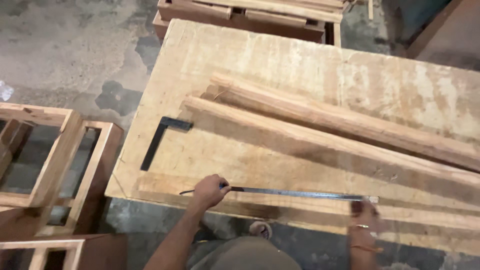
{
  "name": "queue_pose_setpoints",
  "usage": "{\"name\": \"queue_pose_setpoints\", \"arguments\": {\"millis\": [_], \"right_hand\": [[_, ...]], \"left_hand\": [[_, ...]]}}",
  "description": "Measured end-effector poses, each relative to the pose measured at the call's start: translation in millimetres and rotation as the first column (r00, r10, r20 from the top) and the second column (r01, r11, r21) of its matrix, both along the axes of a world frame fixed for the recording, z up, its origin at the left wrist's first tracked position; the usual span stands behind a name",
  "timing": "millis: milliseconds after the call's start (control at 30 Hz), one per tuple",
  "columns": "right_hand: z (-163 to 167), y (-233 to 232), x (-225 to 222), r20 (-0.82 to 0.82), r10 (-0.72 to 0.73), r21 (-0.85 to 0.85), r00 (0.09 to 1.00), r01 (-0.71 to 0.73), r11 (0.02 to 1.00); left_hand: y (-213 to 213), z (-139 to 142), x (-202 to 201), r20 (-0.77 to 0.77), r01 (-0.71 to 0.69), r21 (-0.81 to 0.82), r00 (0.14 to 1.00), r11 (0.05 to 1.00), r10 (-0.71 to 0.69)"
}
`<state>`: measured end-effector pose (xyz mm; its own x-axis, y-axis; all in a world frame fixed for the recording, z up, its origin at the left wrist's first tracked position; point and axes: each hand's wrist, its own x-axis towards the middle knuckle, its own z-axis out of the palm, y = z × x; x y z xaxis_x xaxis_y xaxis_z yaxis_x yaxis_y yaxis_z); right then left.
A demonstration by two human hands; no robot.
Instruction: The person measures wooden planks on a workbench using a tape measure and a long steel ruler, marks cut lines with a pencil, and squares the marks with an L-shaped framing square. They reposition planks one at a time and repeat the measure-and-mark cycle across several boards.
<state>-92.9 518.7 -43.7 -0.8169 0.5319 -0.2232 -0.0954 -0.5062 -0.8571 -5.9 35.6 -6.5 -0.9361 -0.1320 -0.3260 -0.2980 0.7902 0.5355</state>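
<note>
The person's own lap and forearms fill the bottom edge, nearest the camera. The left hand [210, 191] rests on the near part of the worktop [280, 60], its fingers closed around a small blue pen or pencil [221, 186], the tip of which meets the left end of a long metal ruler [295, 193]. The ruler lies flat along the near edge of the worktop, running from that hand rightward to the right hand [364, 211]. The right hand is blurred and partly below the worktop edge; it presses on or grips the ruler's right end, but whether its fingers are closed around it I cannot tell.

Behind the ruler, two long wooden battens [325, 125] lie side by side, running diagonally from the middle of the worktop down toward the right edge of the view. Just left of their near end, a dark metal try square [159, 140] lies flat on the wood, well apart from the left hand.

On the concrete floor [65, 50] to the left stand open wooden frames [65, 160]. More wooden frames are stacked beyond the far end of the worktop.
</note>
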Motion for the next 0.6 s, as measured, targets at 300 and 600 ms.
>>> {"name": "queue_pose_setpoints", "arguments": {"millis": [300, 600], "right_hand": [[-41.9, -113.5, 33.5, 0.341, 0.404, -0.173, 0.849, -0.366, 0.914], [15.3, 134.2, -15.5, 0.274, 0.085, 0.031, 0.958, -0.098, 0.995]], "left_hand": [[83.4, -6.6, -12.5, 0.078, -0.003, 0.033, 0.997, 0.999, 0.001], [-36.3, -34.6, 16.1, 0.074, 0.082, -0.079, 0.994, 0.993, -0.076]]}}
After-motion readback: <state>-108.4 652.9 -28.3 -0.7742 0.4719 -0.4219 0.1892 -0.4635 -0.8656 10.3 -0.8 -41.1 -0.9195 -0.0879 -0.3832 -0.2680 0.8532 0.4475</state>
